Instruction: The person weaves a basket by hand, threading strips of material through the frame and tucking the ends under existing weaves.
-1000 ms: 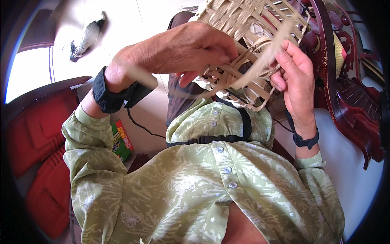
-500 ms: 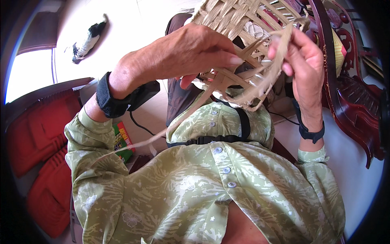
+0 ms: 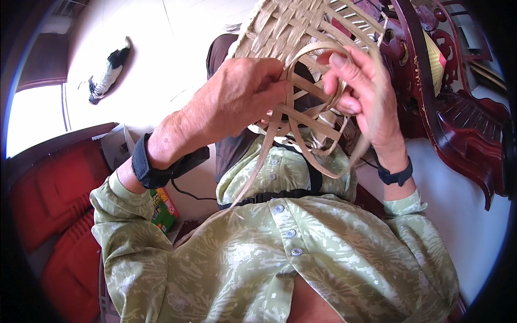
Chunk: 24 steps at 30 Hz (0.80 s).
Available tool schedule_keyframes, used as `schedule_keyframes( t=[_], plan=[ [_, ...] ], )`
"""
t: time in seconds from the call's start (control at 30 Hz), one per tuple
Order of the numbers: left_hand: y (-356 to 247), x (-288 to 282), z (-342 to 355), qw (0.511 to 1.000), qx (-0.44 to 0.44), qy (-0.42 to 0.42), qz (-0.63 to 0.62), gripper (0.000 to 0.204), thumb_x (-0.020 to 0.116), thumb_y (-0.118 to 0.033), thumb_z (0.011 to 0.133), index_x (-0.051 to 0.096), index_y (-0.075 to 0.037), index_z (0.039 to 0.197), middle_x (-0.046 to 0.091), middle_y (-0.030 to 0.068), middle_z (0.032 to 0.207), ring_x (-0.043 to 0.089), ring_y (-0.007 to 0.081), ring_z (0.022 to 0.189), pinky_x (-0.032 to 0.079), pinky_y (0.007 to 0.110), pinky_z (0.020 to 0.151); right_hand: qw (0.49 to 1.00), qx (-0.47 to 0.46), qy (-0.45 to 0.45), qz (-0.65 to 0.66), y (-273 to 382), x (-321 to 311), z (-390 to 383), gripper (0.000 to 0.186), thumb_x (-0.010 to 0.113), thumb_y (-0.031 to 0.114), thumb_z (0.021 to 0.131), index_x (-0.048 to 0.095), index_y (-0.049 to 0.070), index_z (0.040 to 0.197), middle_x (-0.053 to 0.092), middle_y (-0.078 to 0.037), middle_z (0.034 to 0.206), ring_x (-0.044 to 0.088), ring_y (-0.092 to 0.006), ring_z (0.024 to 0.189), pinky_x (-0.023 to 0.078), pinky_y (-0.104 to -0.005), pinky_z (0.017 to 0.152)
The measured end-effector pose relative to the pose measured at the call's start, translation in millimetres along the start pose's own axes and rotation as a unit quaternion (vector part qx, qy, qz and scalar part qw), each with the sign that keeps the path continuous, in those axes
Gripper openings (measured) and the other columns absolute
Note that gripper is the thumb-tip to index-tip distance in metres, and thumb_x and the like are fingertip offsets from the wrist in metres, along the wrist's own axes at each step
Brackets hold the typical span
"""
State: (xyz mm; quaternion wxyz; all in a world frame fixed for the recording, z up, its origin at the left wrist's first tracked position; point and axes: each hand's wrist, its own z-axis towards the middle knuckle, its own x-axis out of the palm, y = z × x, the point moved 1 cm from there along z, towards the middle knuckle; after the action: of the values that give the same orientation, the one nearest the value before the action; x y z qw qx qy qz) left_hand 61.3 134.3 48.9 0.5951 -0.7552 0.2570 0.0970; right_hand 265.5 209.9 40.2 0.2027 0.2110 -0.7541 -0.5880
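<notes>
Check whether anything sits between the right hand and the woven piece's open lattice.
Yes: a looped tan strip curves in front of the woven piece, beside the right hand. No other obstacle shows there; exact depth can't be told.

Basket (image 3: 277, 29) beyond both hands: tan, checkered over-under weave. Loose strip (image 3: 264, 156) hanging from left hand (image 3: 239, 89): plain tan. Shirt (image 3: 226, 258) nearer than the hands: pale green, white leaf-and-flower print. Wristbands (image 3: 396, 175): black. Seat (image 3: 59, 185) left of left hand: red. Carved wood (image 3: 466, 145) right of right hand (image 3: 363, 89): dark red-brown. Animal (image 3: 110, 72) beyond left wrist: black and white patches.
</notes>
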Motion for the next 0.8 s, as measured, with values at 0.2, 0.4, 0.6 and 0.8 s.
schedule_keyframes(
  t=[0.2,0.4,0.6,0.8],
  plan=[
    [7,-10,8,0.976,0.017,-0.051,-0.21,0.022,0.057,-0.022,0.099,0.063,0.0,0.095,0.06,0.0018,0.063,0.054,0.0058,0.043,0.04,0.02,0.037,0.998,-0.023,-0.021,-0.061,-13,7,-4,0.024,0.068,0.026,0.093,0.066,0.004,0.103,0.064,0.001,0.074,0.049,-0.0014,0.06,0.038,-0.0175,0.052],
    [-8,-70,36,0.952,0.232,-0.16,-0.123,0.037,0.057,-0.035,0.098,0.065,0.0,0.109,0.07,0.0099,0.088,0.068,0.0146,0.079,0.056,0.029,0.074,0.998,-0.015,-0.033,-0.043,-15,16,-14,0.036,0.076,0.026,0.086,0.063,-0.002,0.105,0.069,-0.005,0.083,0.064,-0.0053,0.076,0.051,-0.0199,0.067],
    [-78,-87,67,0.973,0.189,-0.087,-0.105,0.03,0.054,-0.023,0.099,0.065,0.004,0.097,0.069,0.018,0.092,0.071,0.0213,0.082,0.059,0.032,0.075,0.996,-0.08,-0.019,0.016,-25,14,-7,0.032,0.075,0.019,0.087,0.062,0.0,0.109,0.068,-0.005,0.085,0.063,-0.0053,0.069,0.051,-0.0188,0.061],
    [-82,-76,86,0.967,0.062,0.044,-0.242,0.036,0.056,-0.031,0.098,0.063,0.004,0.104,0.07,0.0185,0.095,0.071,0.0241,0.083,0.059,0.034,0.077,0.986,-0.105,-0.058,-0.112,-20,14,-7,0.013,0.074,0.014,0.087,0.069,0.002,0.086,0.065,0.002,0.068,0.056,-0.0021,0.061,0.044,-0.0205,0.054]
  ],
)
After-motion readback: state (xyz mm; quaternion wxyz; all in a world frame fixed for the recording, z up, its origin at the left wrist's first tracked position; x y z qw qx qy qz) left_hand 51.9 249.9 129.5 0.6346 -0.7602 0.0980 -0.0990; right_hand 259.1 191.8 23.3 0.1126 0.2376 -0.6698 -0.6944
